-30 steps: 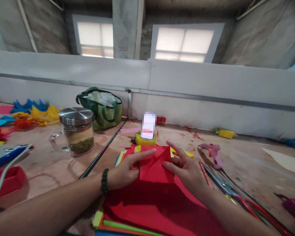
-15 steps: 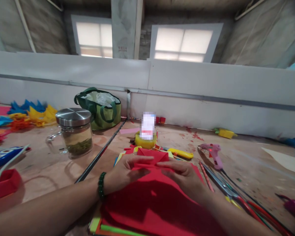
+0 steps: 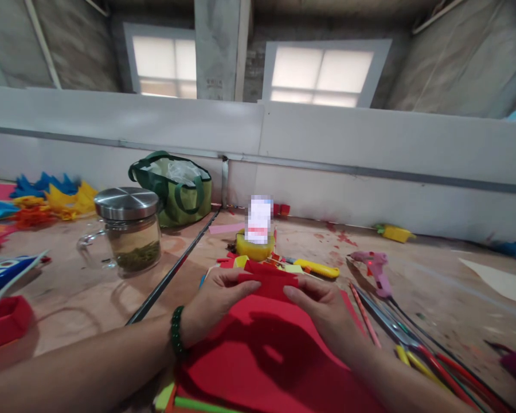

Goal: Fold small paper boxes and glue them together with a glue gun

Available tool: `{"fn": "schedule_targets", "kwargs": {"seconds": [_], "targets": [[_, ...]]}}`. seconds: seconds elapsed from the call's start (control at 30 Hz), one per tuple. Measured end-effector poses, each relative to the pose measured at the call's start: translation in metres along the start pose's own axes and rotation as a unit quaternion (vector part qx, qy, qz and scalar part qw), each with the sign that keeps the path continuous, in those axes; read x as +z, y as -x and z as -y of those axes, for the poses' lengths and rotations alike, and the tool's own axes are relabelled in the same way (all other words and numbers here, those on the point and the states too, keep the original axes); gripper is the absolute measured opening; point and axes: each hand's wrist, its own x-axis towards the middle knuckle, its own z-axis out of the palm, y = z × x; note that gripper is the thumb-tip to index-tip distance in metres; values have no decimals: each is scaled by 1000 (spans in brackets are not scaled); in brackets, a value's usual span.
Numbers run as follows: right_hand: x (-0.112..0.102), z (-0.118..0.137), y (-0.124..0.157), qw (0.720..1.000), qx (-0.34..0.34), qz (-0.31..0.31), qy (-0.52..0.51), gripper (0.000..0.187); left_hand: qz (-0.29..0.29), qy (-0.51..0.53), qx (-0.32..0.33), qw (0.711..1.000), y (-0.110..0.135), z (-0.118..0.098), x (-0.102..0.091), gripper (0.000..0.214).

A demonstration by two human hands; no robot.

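Observation:
A small folded piece of red paper [image 3: 272, 285] is held between my two hands, above a large red sheet [image 3: 279, 355]. My left hand [image 3: 223, 295], with a dark green bead bracelet [image 3: 178, 330] at its wrist, pinches the left end with its thumb in front. At the right end, my right hand [image 3: 320, 298] pinches it the same way. My fingers behind the paper are partly hidden. Under the red sheet lie other coloured sheets, with a green edge [image 3: 206, 405] showing at the front.
To the left stand a lidded glass mug [image 3: 133, 241] and a green bag [image 3: 184, 198]. A yellow utility knife [image 3: 318, 268], a pink glue gun [image 3: 376, 272], scissors [image 3: 398, 330] and a pencil [image 3: 365, 315] lie at right. A blurred-out screen [image 3: 259, 221] stands behind my hands.
Both hands have lifted the small red paper off the large sheet and tilted it upright. My thumbs now press on its near face, where earlier my fingers lay along its fold.

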Motion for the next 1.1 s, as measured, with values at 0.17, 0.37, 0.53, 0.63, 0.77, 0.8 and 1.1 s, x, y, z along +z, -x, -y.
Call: {"fn": "schedule_targets", "kwargs": {"seconds": [0.17,0.37,0.53,0.63,0.77,0.8,1.1], "targets": [[4,2,-1,993,80,-17,-89,28,-25,54,-41,997,-1,2,2,26],[2,-5,-4,992,65,-27,-105,27,-40,84,-108,990,-2,5,1,33],[2,-14,-5,979,99,3,-176,27,-40,65,-63,995,-4,9,-2,31],[2,-16,-6,975,113,2,-192,27,-37,52,-47,997,-5,11,-3,31],[2,-15,-7,977,113,-24,-180,30,-33,36,-34,998,-5,11,-2,28],[3,-14,-7,978,110,-30,-172,30,-35,37,-33,998,-5,11,-2,26],[6,-15,-7,992,77,-56,-85,34,-89,29,-33,995,-8,13,0,33]]}}
